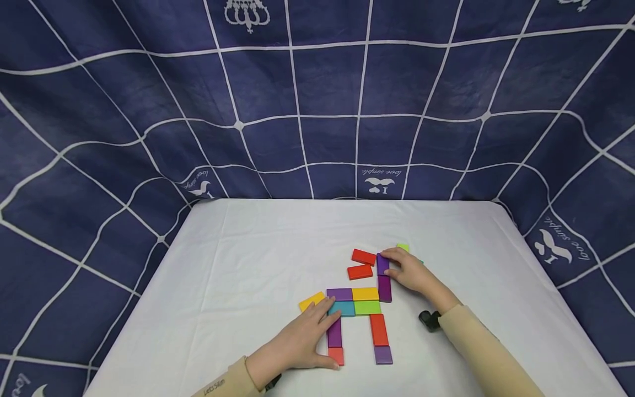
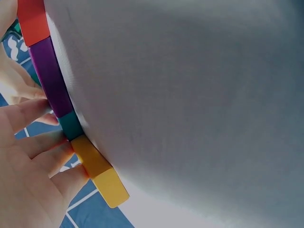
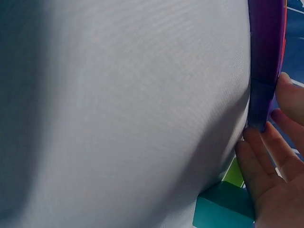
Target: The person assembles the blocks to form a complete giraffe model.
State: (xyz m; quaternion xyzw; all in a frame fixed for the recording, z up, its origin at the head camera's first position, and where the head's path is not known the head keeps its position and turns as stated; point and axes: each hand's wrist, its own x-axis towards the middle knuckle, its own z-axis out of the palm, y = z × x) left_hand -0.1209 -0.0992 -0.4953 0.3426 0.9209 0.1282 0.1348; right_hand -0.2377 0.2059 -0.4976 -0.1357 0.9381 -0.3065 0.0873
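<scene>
Flat coloured blocks form a figure on the white cloth. My left hand (image 1: 305, 336) spreads over its left side, fingertips touching the teal block (image 1: 342, 309) and yellow block (image 2: 92, 156), thumb beside the coral block (image 1: 335, 355). Below the fingers stands a magenta-purple block (image 2: 51, 78). At the upper right, my right hand (image 1: 409, 270) pinches a violet block (image 1: 382, 264), thumb at its side and fingers at its far end. That block meets the end of a dark purple block (image 1: 384, 289). Two loose red blocks (image 1: 364, 257) lie left of it.
A lime block (image 1: 403, 247) and a teal block (image 3: 223, 206) lie beyond the right hand, partly hidden by it. A red block (image 1: 379, 330) and a purple block (image 1: 383, 355) form the figure's right leg. Blue gridded curtains (image 1: 327, 138) surround the table.
</scene>
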